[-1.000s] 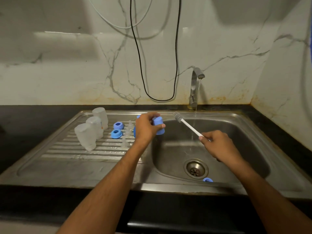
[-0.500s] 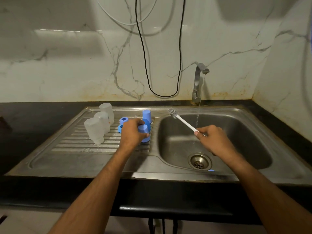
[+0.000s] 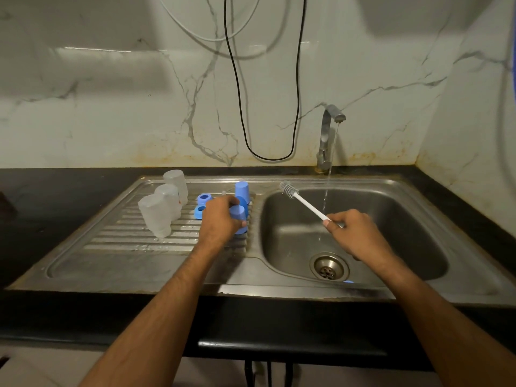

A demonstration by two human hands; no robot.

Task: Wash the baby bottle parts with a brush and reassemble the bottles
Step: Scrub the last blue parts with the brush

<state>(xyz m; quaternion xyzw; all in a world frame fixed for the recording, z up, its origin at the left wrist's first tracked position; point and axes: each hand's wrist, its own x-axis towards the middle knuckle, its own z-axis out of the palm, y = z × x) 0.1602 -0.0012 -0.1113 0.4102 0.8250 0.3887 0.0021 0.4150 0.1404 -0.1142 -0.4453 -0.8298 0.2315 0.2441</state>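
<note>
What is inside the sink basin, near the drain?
In the sink basin, the drain is visible, with water falling. A small blue part peeks out at the front wall; the rim hides the rest.

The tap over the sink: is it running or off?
Running. A thin stream of water falls from the tap spout into the sink basin, just behind the brush.

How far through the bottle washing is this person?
Partway. Three clear bottles, blue rings and a blue cap sit on the drainboard, apparently washed. The left hand grips another blue cap at the drainboard; the right hand holds the brush. One blue piece lies in the basin; nothing is reassembled.
</note>
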